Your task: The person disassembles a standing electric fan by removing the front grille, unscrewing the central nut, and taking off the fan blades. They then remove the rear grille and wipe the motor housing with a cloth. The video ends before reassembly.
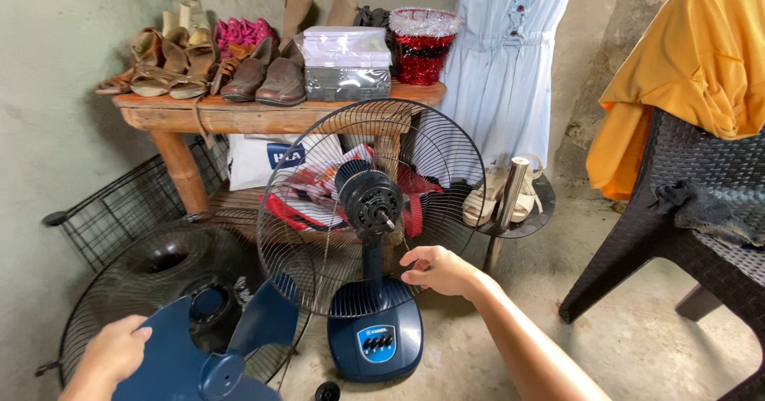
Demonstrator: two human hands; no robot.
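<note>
Wire makes up the biggest thing before you: the rear fan guard (319,210) at frame centre, standing on its blue fan base (374,339), bare motor shaft (386,220) showing. Your right hand (437,270) closes its fingers on the guard's lower rim. Your left hand (115,352), lower left, grips the blue fan blade (215,353), over the detached front guard (151,281) on the floor. On the wooden counter (239,114), upper centre, a clear lidded box (348,62) sits beside a red tinsel-rimmed basket (420,44); what they contain cannot be told. Beneath lies a white bag (255,160) with a blue label.
</note>
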